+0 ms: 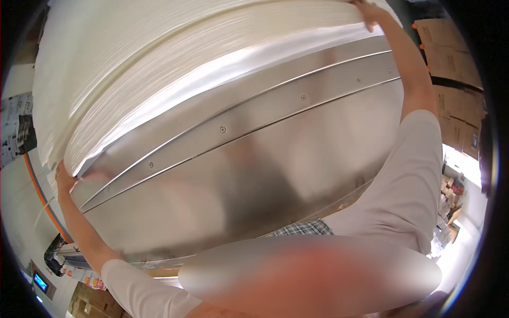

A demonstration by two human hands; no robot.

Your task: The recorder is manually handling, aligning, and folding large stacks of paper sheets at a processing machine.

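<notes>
- Spanning the middle of the view: a broad steel table [254, 183], dully reflective.
- Lying over the far part of the table: a stack of white sheeting [175, 69], many-layered along the near edge, brighter white at the bottom.
- Piled at far right: brown cardboard boxes [453, 100].
- Reaching in from below, on either side: 2 pale sleeves [395, 185].
- Running across the table, just in front of the stack: a long metal strip [260, 114].
- Bunched at the table's near edge: a checked cloth [303, 228].
- At upper right: right hand [371, 15], gripping the stack's edge, with fingers partly hidden.
- At left: left hand [64, 180], closed on the stack's near corner.
- Glowing blue at lower left: a small display [40, 282].
- Dotted along the strip: at least 4 screw heads [222, 129].
</notes>
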